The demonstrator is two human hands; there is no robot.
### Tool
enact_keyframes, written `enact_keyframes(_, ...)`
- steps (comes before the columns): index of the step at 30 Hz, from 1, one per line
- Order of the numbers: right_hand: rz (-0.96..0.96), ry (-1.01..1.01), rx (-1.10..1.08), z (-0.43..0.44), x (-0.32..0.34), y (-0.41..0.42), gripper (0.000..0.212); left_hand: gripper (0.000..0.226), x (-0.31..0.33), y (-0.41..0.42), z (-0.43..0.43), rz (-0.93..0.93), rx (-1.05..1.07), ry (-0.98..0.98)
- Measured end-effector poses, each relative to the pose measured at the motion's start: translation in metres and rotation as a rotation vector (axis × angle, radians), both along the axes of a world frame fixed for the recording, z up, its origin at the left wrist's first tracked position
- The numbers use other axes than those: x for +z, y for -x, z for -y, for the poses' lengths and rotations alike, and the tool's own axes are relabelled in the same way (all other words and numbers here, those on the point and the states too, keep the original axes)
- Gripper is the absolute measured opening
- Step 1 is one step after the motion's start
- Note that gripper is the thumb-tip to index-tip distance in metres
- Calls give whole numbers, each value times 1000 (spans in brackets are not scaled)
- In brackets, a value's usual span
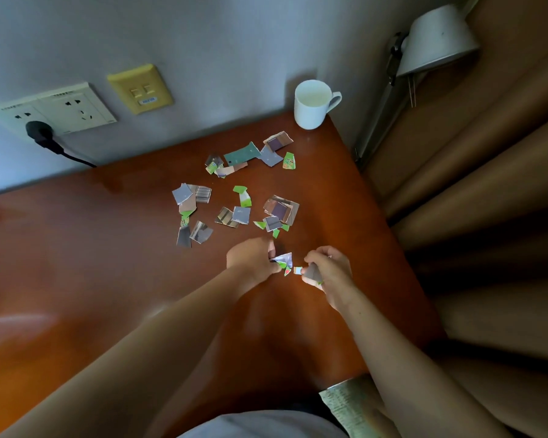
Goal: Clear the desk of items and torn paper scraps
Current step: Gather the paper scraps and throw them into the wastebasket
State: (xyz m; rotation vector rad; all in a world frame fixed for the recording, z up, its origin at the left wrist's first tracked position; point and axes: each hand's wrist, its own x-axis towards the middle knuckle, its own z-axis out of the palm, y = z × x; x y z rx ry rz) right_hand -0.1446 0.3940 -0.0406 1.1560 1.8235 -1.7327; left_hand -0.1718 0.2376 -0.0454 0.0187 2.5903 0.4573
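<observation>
Several torn paper scraps, grey, brown and green, lie scattered over the middle of the reddish wooden desk. A white mug stands at the desk's back right corner. My left hand pinches a small bunch of white and green scraps just above the desk. My right hand, a little to the right of it, grips a grey scrap, with a tiny orange-edged piece at its fingertips. The hands are close together, below the scattered pile.
Wall sockets with a black plug and cable and a yellow wall plate sit behind the desk. A white lamp hangs at top right. Brown padded upholstery borders the desk's right edge. A printed paper lies near my body.
</observation>
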Motion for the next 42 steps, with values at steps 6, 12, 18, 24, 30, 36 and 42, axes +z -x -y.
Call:
enact_keyframes(6, -28, 109, -20, -2, 2, -7, 21, 13, 0, -15, 5, 261, 413, -557)
enact_keyframes(12, -67, 183, -93, -6, 9, -5, 27, 28, 20, -23, 6, 473, 924, -1103)
enact_keyframes(18, 12, 206, 28, -4, 13, -6, 22, 19, 29, -29, 3, 621, 1014, -1398)
enact_keyframes(24, -57, -65, 285, -6, 2, -4, 10, 27, 28, -28, -3, 584, 1122, -1314)
enact_keyframes(30, -151, -627, 882, -8, -7, -9, 21, 33, 19, -27, -8, 478, 970, -910)
enact_keyframes(36, -223, -718, 956, -9, -9, -11, 12, 17, 9, -37, -10, 271, 394, -531)
enact_keyframes(42, -243, -710, 940, -10, -10, -10, 12, 23, -2, -39, -10, -13, 64, -214)
